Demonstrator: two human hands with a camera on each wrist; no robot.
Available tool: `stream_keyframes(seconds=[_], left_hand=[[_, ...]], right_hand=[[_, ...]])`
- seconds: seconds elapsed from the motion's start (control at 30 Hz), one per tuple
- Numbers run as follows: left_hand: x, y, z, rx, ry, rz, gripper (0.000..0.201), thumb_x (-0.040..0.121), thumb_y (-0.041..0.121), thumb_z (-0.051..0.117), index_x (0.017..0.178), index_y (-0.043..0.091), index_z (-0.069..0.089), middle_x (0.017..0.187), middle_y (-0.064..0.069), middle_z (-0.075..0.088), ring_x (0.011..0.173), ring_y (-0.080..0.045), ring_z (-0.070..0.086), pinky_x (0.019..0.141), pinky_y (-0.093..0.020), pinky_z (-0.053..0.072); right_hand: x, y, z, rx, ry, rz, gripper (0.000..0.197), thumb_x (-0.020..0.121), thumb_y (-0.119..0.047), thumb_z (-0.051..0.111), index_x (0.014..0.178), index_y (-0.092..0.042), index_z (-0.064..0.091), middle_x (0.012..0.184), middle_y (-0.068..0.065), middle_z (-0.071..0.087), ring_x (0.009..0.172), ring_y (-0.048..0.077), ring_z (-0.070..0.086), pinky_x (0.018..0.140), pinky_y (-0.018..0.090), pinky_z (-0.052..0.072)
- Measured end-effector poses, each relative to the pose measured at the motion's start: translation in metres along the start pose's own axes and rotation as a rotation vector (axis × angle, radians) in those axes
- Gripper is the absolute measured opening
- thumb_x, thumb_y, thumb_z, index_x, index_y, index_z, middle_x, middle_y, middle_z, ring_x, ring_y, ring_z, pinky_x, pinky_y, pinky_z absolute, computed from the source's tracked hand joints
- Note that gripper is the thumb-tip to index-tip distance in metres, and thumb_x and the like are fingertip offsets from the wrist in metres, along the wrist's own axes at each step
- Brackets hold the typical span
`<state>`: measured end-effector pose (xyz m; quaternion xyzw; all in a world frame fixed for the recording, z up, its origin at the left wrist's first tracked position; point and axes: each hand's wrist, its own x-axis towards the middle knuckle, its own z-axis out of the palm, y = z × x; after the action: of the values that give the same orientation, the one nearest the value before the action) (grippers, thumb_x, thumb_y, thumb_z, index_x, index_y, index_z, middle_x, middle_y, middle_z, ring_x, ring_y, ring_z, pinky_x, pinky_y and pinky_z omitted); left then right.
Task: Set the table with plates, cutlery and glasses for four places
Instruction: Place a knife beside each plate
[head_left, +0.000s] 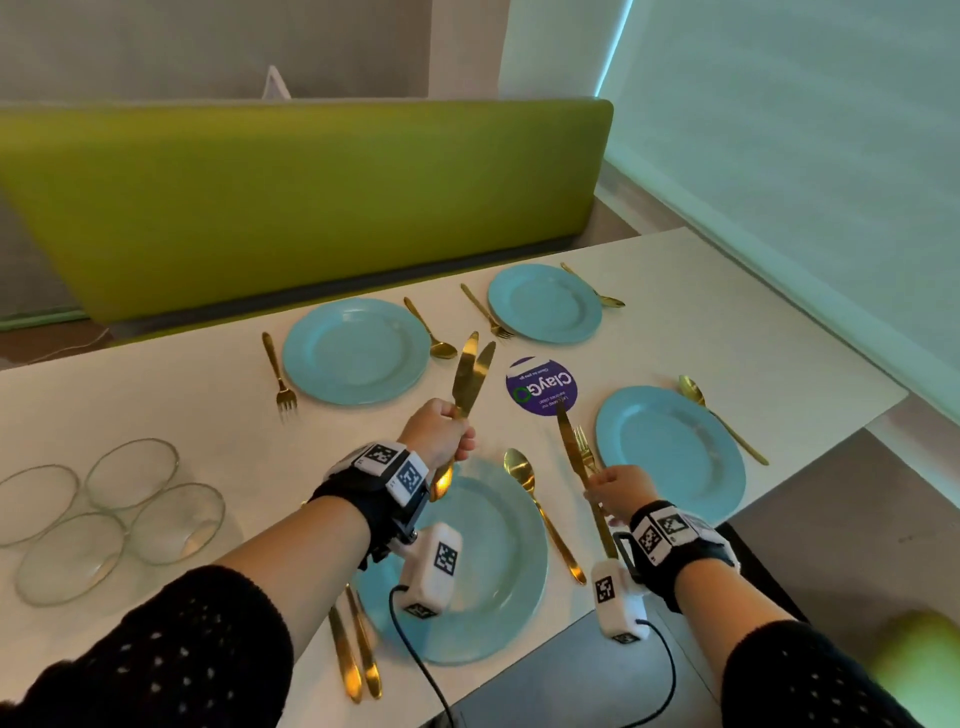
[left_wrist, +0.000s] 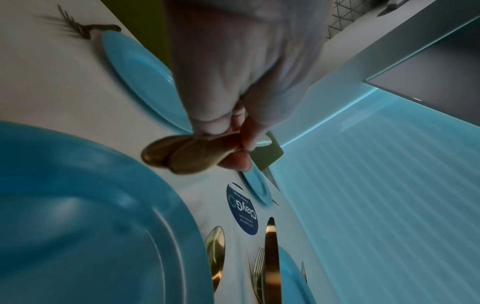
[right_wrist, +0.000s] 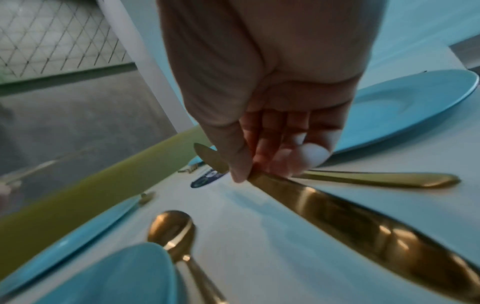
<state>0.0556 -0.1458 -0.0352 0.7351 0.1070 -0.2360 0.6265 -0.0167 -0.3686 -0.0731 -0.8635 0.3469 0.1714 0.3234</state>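
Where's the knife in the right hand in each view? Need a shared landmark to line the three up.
Head: knife, lower right of centre, pinched by the right hand beside the near-right plate.
Left wrist: bottom centre, blade pointing up.
Right wrist: diagonal from centre to bottom right.
Landmark: round purple sticker.

Four plates sat on the table: two along the far edge, two along the near edge. A fork or spoon lay beside each. Four glass bowls clustered toward the left end. A round sticker lay centrally between the plates.
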Motion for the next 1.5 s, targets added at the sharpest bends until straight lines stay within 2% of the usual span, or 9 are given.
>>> stream_keyframes(seconds=[0.03,0.1,0.2,0.27,0.53,0.93,1.23,1.4,1.5], left_hand=[[0.003,0.0,0.004,0.004,0.011,-0.001,0.011,0.092,0.0,0.043,0.098,0.008,0.047,0.07,-0.006,0.056,0.059,-0.016,0.052,0.057,-0.024,0.045],[0.006,0.001,0.011,0.006,0.029,-0.005,0.012,0.091,-0.001,0.045,0.098,0.009,0.048,0.069,-0.007,0.056,0.059,-0.017,0.052,0.06,-0.027,0.048],[0.01,0.001,0.022,0.009,0.038,-0.027,0.009,0.091,0.003,0.048,0.097,0.01,0.05,0.07,-0.005,0.056,0.061,-0.018,0.057,0.075,-0.036,0.053],[0.011,0.0,0.028,0.024,0.045,-0.043,0.007,0.092,0.005,0.049,0.096,0.011,0.05,0.071,-0.005,0.057,0.063,-0.018,0.058,0.083,-0.037,0.054],[0.012,-0.001,0.045,0.07,0.038,-0.06,0.008,0.094,0.008,0.051,0.102,0.01,0.053,0.074,-0.005,0.062,0.067,-0.018,0.061,0.09,-0.037,0.055],[0.014,0.004,0.053,0.109,0.031,-0.06,0.007,0.095,0.014,0.051,0.102,0.014,0.052,0.079,-0.004,0.064,0.074,-0.017,0.063,0.086,-0.031,0.054],[0.018,0.005,0.057,0.095,0.006,-0.069,0.006,0.094,0.012,0.053,0.1,0.013,0.052,0.079,-0.006,0.065,0.077,-0.02,0.063,0.093,-0.038,0.054],[0.02,0.005,0.051,0.067,0.028,-0.064,0.007,0.094,0.01,0.052,0.1,0.011,0.053,0.079,-0.005,0.063,0.077,-0.02,0.063,0.09,-0.035,0.056],[0.019,0.003,0.043,0.058,0.026,-0.049,0.004,0.096,0.011,0.049,0.096,0.01,0.053,0.077,-0.007,0.063,0.075,-0.022,0.063,0.087,-0.037,0.056]], right_hand=[[0.003,0.003,0.001,-0.053,0.004,-0.008,0.007,0.085,-0.014,0.063,0.08,-0.01,0.064,0.08,0.008,0.061,0.076,0.023,0.058,0.08,0.036,0.055],[0.01,0.008,0.004,-0.152,0.011,-0.031,0.014,0.084,-0.02,0.064,0.091,-0.008,0.068,0.093,0.01,0.066,0.086,0.021,0.058,0.089,0.037,0.054],[0.017,0.014,0.008,-0.221,0.038,-0.062,0.023,0.086,-0.023,0.062,0.102,-0.008,0.071,0.109,0.008,0.068,0.099,0.021,0.062,0.094,0.033,0.051],[0.02,0.017,0.01,-0.24,0.047,-0.075,0.025,0.087,-0.021,0.059,0.105,-0.009,0.071,0.112,0.007,0.068,0.106,0.022,0.062,0.094,0.032,0.051],[0.027,0.026,0.017,-0.156,0.148,-0.011,0.017,0.086,-0.02,0.057,0.089,-0.012,0.072,0.089,0.006,0.069,0.081,0.021,0.064,0.074,0.03,0.055],[0.034,0.025,0.014,-0.21,0.168,0.01,0.017,0.088,-0.023,0.056,0.091,-0.014,0.07,0.087,0.004,0.068,0.077,0.02,0.064,0.072,0.029,0.055],[0.028,0.023,0.009,-0.205,0.149,-0.009,0.018,0.088,-0.023,0.055,0.091,-0.012,0.07,0.085,0.004,0.067,0.078,0.02,0.064,0.077,0.031,0.057],[0.009,0.001,-0.002,-0.157,0.149,-0.131,0.023,0.086,-0.034,0.062,0.096,-0.015,0.069,0.086,-0.001,0.063,0.08,0.017,0.058,0.075,0.029,0.051],[-0.01,-0.024,0.0,-0.168,0.153,-0.284,0.026,0.086,-0.037,0.061,0.102,-0.019,0.069,0.101,0.001,0.069,0.093,0.019,0.063,0.083,0.03,0.052]])
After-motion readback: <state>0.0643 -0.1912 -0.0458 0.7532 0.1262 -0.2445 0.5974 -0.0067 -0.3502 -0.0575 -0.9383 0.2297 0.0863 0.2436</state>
